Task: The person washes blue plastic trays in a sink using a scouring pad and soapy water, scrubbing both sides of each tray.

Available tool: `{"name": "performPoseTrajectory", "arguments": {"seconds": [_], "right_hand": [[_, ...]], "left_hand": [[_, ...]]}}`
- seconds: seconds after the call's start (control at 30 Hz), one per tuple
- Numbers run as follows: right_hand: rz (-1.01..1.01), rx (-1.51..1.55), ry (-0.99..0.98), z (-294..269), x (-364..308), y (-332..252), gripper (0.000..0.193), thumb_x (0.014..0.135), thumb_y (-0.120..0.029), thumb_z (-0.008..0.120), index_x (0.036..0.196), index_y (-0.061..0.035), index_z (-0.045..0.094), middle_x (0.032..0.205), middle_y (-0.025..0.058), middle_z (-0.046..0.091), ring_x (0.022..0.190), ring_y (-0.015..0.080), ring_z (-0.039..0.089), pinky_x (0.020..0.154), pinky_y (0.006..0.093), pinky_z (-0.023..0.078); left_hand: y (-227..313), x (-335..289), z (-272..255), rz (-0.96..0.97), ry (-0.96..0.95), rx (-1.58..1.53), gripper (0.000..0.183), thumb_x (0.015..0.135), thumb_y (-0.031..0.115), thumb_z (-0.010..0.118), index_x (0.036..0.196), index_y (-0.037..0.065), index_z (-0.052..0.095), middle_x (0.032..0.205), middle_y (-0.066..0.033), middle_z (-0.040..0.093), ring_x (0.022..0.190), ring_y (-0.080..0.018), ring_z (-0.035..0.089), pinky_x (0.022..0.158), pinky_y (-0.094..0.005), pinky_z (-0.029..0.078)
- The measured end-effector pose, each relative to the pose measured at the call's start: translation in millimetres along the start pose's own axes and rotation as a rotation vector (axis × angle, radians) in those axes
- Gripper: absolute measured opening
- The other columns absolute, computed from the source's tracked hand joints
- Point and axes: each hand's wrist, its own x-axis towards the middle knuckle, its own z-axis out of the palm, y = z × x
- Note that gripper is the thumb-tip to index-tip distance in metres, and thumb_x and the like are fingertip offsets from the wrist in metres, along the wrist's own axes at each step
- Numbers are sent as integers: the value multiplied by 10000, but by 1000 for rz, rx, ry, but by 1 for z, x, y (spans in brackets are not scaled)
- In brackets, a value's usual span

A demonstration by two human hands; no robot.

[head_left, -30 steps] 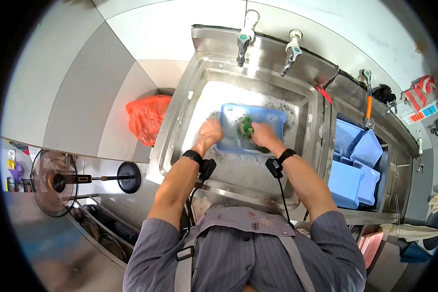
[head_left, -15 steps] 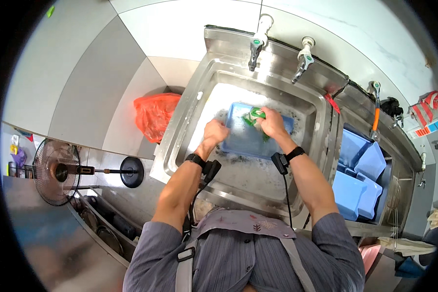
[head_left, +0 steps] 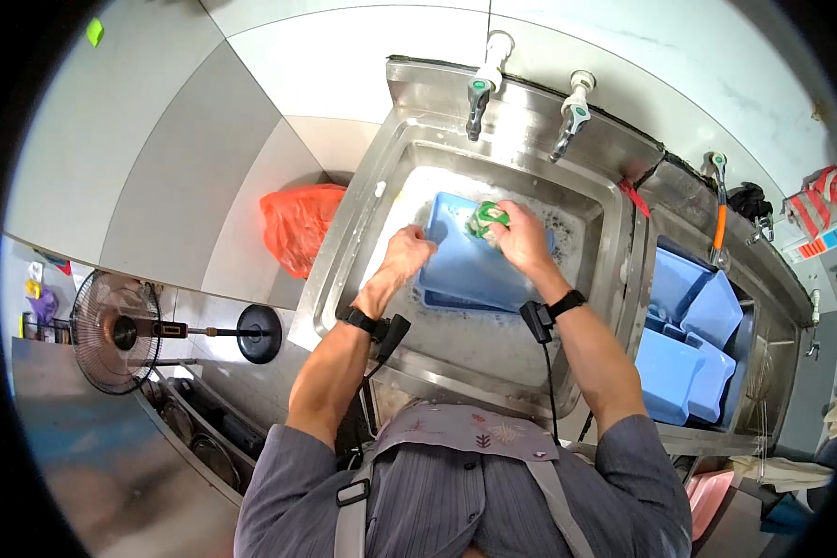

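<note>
In the left basin of a steel sink (head_left: 330, 246), a light blue plastic tray (head_left: 470, 272) lies over soapy water. My left hand (head_left: 409, 255) is closed on the tray's left edge. Bunched in my right hand (head_left: 524, 238) is a green and white scrubbing cloth (head_left: 485, 219), pressed on the tray's upper right part. Below the tray's near left corner shows the darker blue edge of another piece, mostly hidden. Foam and dark specks float around the tray.
Two taps (head_left: 477, 107) (head_left: 569, 126) hang over the basin's back edge. Several blue containers (head_left: 668, 372) fill the right basin. An orange plastic bag (head_left: 298, 228) sits left of the sink. A standing fan (head_left: 116, 332) is farther left.
The blue tray now rises more clearly above the water, its near edge apart from the blue piece below. My right hand and the cloth have shifted slightly.
</note>
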Motion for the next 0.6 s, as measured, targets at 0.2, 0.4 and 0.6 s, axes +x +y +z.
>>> {"name": "performPoseTrajectory", "arguments": {"seconds": [0.2, 0.4, 0.6], "right_hand": [[-342, -8, -208, 36, 8, -65, 526, 902, -171, 729, 1396, -83, 570, 1388, 180, 552, 1277, 403, 545, 1099, 487, 448], [-599, -310, -222, 61, 32, -27, 607, 973, -268, 672, 1532, -206, 443, 1439, 145, 506, 1239, 384, 559, 1055, 544, 457], [-354, -263, -249, 44, 34, -23, 595, 992, -323, 644, 1533, -197, 430, 1282, 163, 578, 1088, 394, 645, 942, 532, 499]], "left_hand": [[-33, 13, 18, -49, -162, -407, 582, 734, 41, 640, 1309, -44, 602, 874, -125, 674, 762, -239, 644, 677, -364, 523], [-28, 5, 40, -36, -214, -524, 534, 750, -17, 607, 1283, -57, 602, 918, -107, 661, 797, -217, 627, 687, -352, 522], [-24, -7, 32, -83, -219, -746, 491, 795, -82, 612, 1286, -75, 605, 1028, -108, 681, 841, -202, 648, 759, -332, 540]]}}
